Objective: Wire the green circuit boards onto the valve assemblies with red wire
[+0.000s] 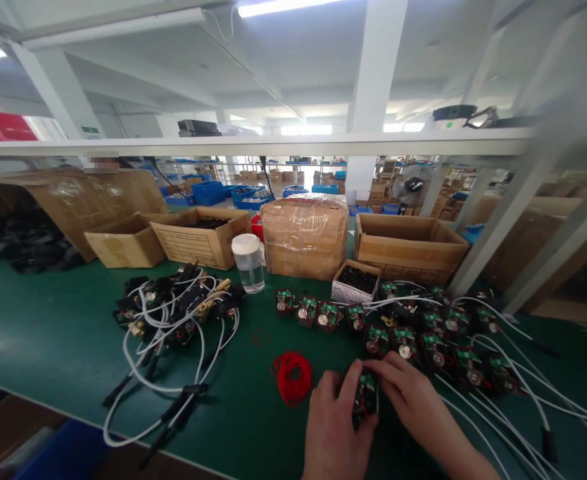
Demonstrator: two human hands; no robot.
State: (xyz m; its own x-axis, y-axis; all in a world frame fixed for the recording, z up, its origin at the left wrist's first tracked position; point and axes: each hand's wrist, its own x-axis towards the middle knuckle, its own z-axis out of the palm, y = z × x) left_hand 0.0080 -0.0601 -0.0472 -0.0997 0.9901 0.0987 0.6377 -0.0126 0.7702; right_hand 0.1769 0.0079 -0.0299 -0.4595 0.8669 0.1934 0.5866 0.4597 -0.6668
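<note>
Near the front of the green bench, my left hand [337, 420] is closed around a small black housing with a green circuit board [366, 390] in it. The fingers of my right hand [406, 387] are bent against the same unit's top right side; whether they pinch a part or wire there is hidden. Left of my hands lies a loose bundle of red wire [292, 378]. Beyond them, several similar circuit-board units [404, 342] stand in rows, some with white cables [493, 423] trailing to the right.
A tangle of white-cabled units [178, 310] covers the bench's left. Behind stand a water jug [249, 267], a taped carton [304, 240], open cardboard boxes [408, 257] and a small box of black parts [356, 280]. A shelf [273, 148] crosses above; metal posts [513, 220] rise at right.
</note>
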